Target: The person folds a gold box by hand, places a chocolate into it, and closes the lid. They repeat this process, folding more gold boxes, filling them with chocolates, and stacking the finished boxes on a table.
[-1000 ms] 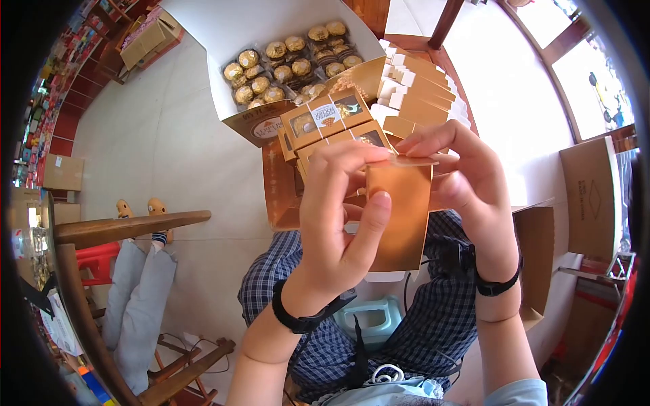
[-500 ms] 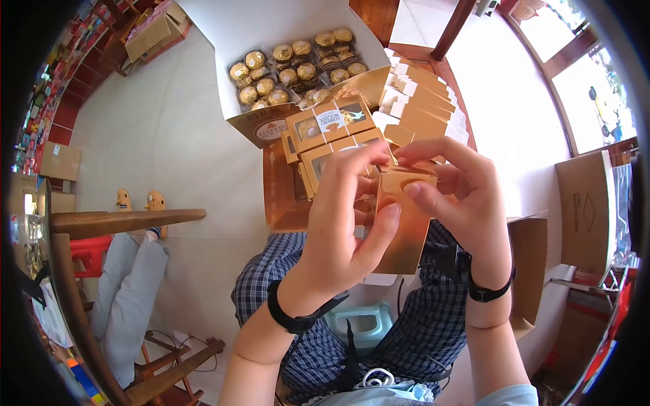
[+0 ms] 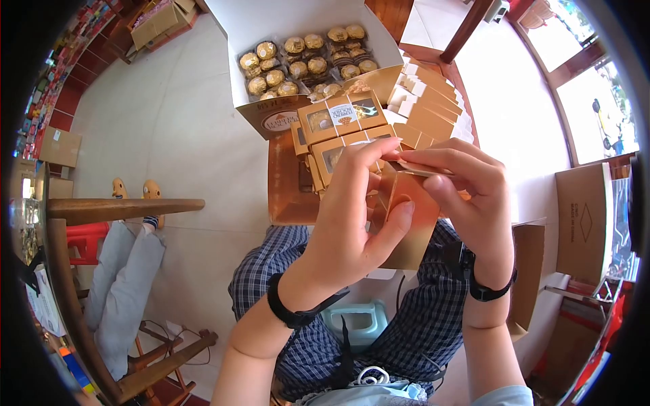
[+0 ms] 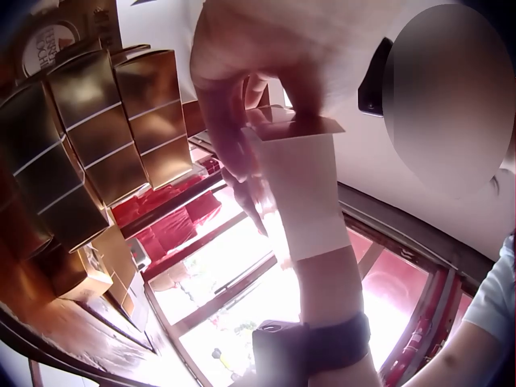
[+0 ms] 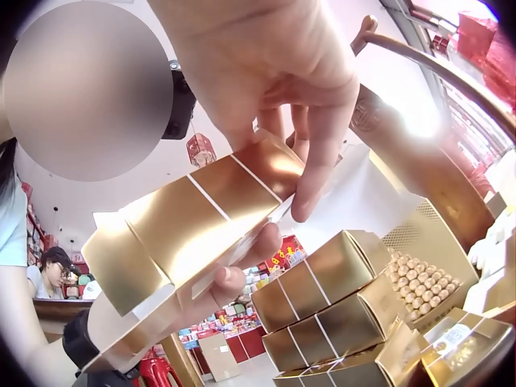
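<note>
a second ago our left hand (image 3: 352,230) and right hand (image 3: 474,196) held the flat gold cardboard box blank (image 3: 406,223) nearly face-on, with its top flap lying level under the fingertips. now the blank is turned at an angle and opening into a sleeve, and the flap stands lifted at its upper edge, so we judge the folding is under way but the box is not yet closed (its ends look open in the right wrist view).

on the left, our left hand grips the blank, thumb pressed along its front face and fingers curled behind it. on the right, our right hand pinches the pale top flap between thumb and fingertips. the blank is held in the air above our lap, just in front of the table edge.

working left to right across the room: a pale tiled floor, a wooden chair with a grey cushion (image 3: 122,271), then the wooden table (image 3: 284,183). on it stands an open white carton of gold foil-wrapped round chocolates (image 3: 305,61), and nearer us a stack of finished gold window boxes with a white label band (image 3: 342,118). just right of these lies a row of flat gold blanks with white tabs (image 3: 426,101). far right, a brown corrugated cardboard carton (image 3: 586,216) stands near bright windows.
</note>
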Action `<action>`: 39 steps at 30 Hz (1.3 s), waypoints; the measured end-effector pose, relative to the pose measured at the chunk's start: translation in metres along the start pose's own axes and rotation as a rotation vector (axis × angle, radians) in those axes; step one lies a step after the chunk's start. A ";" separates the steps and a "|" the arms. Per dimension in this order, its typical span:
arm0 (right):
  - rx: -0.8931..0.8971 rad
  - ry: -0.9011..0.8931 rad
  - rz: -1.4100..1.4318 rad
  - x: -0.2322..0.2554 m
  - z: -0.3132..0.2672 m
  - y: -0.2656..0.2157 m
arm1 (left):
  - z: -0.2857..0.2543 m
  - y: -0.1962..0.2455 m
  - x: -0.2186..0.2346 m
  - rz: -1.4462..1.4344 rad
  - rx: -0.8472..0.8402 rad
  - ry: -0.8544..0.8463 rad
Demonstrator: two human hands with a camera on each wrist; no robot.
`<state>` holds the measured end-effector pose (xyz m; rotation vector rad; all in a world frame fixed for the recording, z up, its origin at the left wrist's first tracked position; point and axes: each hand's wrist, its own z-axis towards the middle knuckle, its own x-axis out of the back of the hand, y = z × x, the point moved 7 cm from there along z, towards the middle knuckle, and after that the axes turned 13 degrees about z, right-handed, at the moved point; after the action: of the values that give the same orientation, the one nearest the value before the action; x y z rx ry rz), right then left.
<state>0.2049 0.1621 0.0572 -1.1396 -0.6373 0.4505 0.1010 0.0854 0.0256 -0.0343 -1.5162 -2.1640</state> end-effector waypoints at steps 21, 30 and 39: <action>-0.217 0.080 0.180 0.002 -0.004 0.006 | 0.000 0.003 0.002 -0.020 0.012 0.016; -0.268 -0.079 0.377 -0.001 -0.003 0.003 | 0.000 0.002 0.008 -0.106 0.038 0.067; -0.330 -0.023 0.402 0.006 -0.007 0.010 | 0.003 0.003 0.009 -0.082 -0.021 -0.027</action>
<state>0.2140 0.1645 0.0468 -1.5889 -0.5123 0.7188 0.0939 0.0842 0.0326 -0.0079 -1.5352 -2.2521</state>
